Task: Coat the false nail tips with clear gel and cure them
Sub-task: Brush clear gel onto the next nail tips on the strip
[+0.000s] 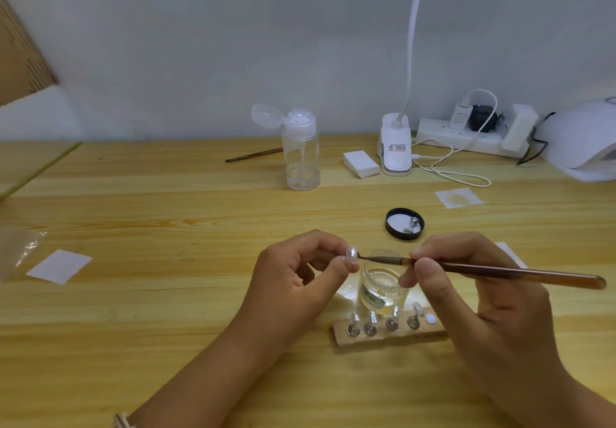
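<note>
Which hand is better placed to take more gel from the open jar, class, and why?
The right hand: its fingers hold the brush, whose bristles lie over the open mouth of the jar. The left hand is busy pinching the nail tip.

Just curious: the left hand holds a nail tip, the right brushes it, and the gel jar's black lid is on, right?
No: the head view shows the black lid off, lying on the table beyond the open gel jar. The left hand does hold the nail tip; the right hand's brush coats it.
</note>
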